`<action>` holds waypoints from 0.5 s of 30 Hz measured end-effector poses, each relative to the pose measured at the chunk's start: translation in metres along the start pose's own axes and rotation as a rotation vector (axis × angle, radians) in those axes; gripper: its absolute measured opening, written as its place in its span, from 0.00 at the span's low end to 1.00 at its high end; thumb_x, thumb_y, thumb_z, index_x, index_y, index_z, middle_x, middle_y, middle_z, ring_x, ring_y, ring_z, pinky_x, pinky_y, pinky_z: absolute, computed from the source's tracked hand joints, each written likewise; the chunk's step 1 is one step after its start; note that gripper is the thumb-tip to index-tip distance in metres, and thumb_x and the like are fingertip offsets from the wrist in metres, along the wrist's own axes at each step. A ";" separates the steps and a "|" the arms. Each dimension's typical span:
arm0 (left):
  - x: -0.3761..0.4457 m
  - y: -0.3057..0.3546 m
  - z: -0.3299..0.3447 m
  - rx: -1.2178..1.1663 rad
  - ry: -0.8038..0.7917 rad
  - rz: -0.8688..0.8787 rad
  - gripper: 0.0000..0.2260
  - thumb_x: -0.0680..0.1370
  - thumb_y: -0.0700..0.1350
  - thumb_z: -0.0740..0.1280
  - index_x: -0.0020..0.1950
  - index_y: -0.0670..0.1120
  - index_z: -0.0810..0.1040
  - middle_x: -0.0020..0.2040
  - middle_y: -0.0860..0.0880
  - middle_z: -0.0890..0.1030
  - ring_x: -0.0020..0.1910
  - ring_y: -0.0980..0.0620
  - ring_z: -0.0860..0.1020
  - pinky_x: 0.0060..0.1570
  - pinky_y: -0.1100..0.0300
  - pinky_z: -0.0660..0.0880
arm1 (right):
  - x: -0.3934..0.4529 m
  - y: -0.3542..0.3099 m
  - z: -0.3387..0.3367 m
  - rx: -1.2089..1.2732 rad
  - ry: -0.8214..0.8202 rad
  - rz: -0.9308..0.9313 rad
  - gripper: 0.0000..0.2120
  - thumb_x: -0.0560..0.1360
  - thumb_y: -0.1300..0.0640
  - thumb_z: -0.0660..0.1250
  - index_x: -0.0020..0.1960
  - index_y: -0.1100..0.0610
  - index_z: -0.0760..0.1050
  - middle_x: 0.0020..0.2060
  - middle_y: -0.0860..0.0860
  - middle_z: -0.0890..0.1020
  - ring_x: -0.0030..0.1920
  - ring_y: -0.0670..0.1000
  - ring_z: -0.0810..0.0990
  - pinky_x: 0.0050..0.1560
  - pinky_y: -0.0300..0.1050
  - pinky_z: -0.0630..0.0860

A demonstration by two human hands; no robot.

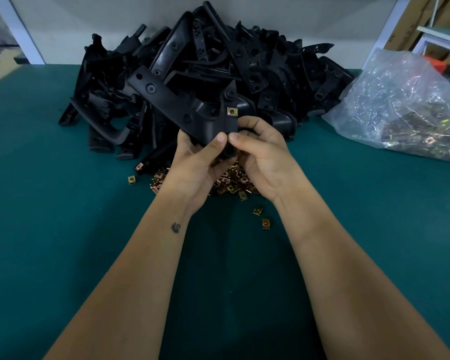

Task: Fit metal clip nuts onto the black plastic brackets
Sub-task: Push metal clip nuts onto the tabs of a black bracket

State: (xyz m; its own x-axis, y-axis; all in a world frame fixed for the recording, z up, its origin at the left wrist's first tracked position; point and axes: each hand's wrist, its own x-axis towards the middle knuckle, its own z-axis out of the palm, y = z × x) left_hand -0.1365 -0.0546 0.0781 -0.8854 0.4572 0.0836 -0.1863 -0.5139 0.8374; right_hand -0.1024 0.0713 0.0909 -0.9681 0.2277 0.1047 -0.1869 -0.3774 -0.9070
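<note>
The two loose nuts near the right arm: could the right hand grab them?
Probably yes, but not right away. The two nuts lie in the open on the mat, nothing over them. The right hand is busy gripping the bracket with the left hand.

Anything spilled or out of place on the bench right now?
A few clip nuts lie scattered on the green mat, apart from the main clip nut heap under the hands. Otherwise nothing stands out.
</note>
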 end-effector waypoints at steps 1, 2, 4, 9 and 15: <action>0.001 0.000 -0.001 0.004 -0.004 0.001 0.22 0.80 0.37 0.65 0.73 0.45 0.65 0.60 0.49 0.81 0.60 0.49 0.80 0.48 0.59 0.79 | 0.000 0.000 0.000 -0.002 0.002 -0.004 0.11 0.74 0.72 0.66 0.52 0.60 0.75 0.38 0.53 0.81 0.41 0.49 0.81 0.48 0.42 0.77; 0.001 0.001 -0.002 0.006 -0.006 0.002 0.21 0.80 0.37 0.65 0.72 0.45 0.66 0.59 0.49 0.82 0.60 0.49 0.81 0.49 0.59 0.79 | 0.000 0.000 0.001 -0.010 0.005 -0.006 0.10 0.74 0.72 0.66 0.51 0.60 0.75 0.39 0.54 0.82 0.41 0.49 0.81 0.47 0.42 0.78; 0.003 0.002 -0.004 -0.001 -0.002 -0.001 0.22 0.79 0.38 0.66 0.72 0.44 0.67 0.59 0.49 0.83 0.60 0.49 0.81 0.51 0.57 0.79 | 0.000 0.001 0.002 -0.041 0.016 -0.014 0.09 0.75 0.71 0.66 0.51 0.60 0.76 0.41 0.54 0.84 0.43 0.49 0.82 0.47 0.42 0.79; 0.003 0.003 -0.005 -0.089 0.027 -0.034 0.24 0.75 0.40 0.69 0.71 0.42 0.70 0.60 0.46 0.81 0.57 0.49 0.81 0.51 0.58 0.79 | 0.002 0.002 0.005 -0.041 0.049 0.011 0.09 0.80 0.59 0.60 0.53 0.60 0.78 0.42 0.56 0.83 0.43 0.52 0.80 0.47 0.46 0.76; 0.004 0.006 -0.007 -0.178 0.033 -0.018 0.20 0.74 0.41 0.69 0.65 0.45 0.71 0.54 0.48 0.83 0.52 0.52 0.82 0.51 0.60 0.79 | 0.001 0.001 0.005 -0.234 0.145 -0.046 0.08 0.78 0.61 0.66 0.41 0.56 0.81 0.37 0.51 0.82 0.38 0.48 0.79 0.43 0.43 0.75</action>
State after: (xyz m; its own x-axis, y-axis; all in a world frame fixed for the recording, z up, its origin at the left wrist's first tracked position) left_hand -0.1440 -0.0612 0.0791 -0.8941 0.4451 0.0497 -0.2718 -0.6274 0.7297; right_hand -0.1041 0.0664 0.0920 -0.9224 0.3719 0.1041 -0.1702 -0.1496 -0.9740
